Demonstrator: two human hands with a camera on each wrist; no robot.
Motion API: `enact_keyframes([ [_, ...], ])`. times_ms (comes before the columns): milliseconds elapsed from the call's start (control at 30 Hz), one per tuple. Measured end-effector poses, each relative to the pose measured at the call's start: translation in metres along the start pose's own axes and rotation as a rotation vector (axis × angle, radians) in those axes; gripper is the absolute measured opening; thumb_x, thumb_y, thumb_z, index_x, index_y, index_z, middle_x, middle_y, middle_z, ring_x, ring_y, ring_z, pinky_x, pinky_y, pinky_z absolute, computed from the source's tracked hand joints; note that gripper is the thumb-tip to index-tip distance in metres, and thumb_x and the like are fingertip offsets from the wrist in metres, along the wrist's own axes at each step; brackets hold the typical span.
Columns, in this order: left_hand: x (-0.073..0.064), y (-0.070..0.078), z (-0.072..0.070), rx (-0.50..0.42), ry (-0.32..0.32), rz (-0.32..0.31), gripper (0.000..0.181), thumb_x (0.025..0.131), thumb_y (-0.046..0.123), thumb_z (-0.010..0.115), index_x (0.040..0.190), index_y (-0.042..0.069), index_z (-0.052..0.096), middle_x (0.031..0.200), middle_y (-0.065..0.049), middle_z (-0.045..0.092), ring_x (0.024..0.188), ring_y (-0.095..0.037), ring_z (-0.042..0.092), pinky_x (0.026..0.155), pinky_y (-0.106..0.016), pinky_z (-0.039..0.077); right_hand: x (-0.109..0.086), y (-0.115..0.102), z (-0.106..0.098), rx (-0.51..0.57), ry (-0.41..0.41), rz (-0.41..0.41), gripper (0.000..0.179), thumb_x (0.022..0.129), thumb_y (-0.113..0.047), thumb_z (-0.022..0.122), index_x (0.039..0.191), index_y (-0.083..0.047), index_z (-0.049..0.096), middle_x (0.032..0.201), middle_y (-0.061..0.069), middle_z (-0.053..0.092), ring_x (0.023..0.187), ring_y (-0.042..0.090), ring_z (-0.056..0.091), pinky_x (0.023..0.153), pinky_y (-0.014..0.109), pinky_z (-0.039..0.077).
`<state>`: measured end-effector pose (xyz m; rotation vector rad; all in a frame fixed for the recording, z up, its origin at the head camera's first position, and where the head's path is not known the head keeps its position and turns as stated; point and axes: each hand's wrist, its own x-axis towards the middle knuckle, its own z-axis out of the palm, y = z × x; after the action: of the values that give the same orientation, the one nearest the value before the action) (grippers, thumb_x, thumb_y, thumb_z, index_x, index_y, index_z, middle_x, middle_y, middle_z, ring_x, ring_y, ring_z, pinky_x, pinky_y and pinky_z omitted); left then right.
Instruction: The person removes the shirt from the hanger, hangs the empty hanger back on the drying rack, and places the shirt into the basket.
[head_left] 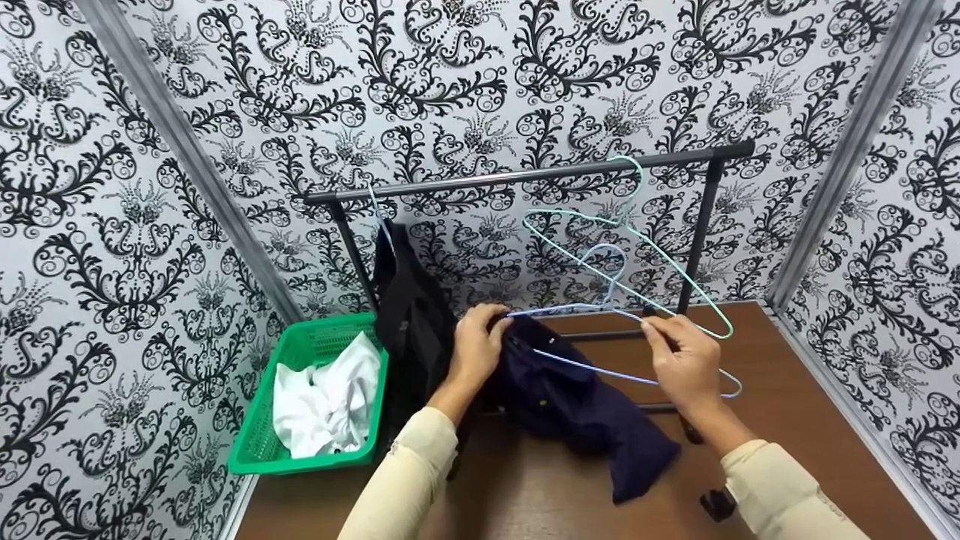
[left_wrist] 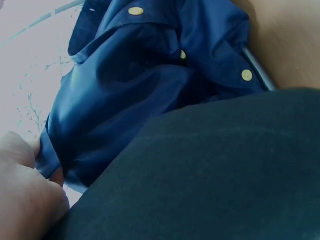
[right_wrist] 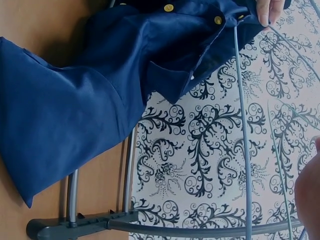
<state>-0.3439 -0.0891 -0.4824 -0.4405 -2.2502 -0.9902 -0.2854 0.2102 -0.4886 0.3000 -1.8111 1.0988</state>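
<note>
A navy shirt (head_left: 562, 390) with yellow buttons hangs from my left hand (head_left: 480, 337), which pinches its cloth at the upper edge, as the left wrist view shows. My right hand (head_left: 682, 360) grips the upper arm of a light-blue wire hanger (head_left: 600, 369) on its right side. The hanger's left end goes into the shirt beside my left fingers; that end is hidden by cloth. Its hook points up. In the right wrist view, the hanger's lower bar (right_wrist: 244, 135) runs up to the shirt (right_wrist: 110, 90), whose sleeve droops to the left.
A mint-green hanger (head_left: 630, 191) hangs on the black rack rail (head_left: 510, 176), just behind the blue one. At the rail's left end hangs a black garment (head_left: 412, 315) on a hanger. A green basket (head_left: 251, 442) holds white cloth (head_left: 326, 405). The rack stands on a brown tabletop (head_left: 555, 495).
</note>
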Motion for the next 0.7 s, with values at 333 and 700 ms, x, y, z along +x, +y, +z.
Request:
enact_keyframes([
  [333,0.001,0.000,0.002,0.000,0.020,0.001,0.016,0.096,0.016,0.078,0.108,0.005,0.080,0.104,-0.008,0.081,0.102,-0.028,0.076,0.094,-0.042,0.059,0.002,0.003,-0.008,0.011,0.026,-0.013,0.014,0.084,0.011,0.081,0.090,-0.001,0.084,0.073,0.013,0.070,0.068,-0.007,0.051,0.065,0.006,0.038],
  [700,0.000,-0.003,0.000,0.038,0.013,0.023,0.016,0.098,0.018,0.075,0.109,0.007,0.079,0.105,-0.008,0.080,0.104,-0.027,0.077,0.096,-0.040,0.059,0.001,0.005,-0.013,-0.004,0.057,-0.042,0.015,0.081,0.014,0.081,0.088,0.000,0.084,0.076,0.016,0.073,0.072,-0.007,0.055,0.069,0.006,0.039],
])
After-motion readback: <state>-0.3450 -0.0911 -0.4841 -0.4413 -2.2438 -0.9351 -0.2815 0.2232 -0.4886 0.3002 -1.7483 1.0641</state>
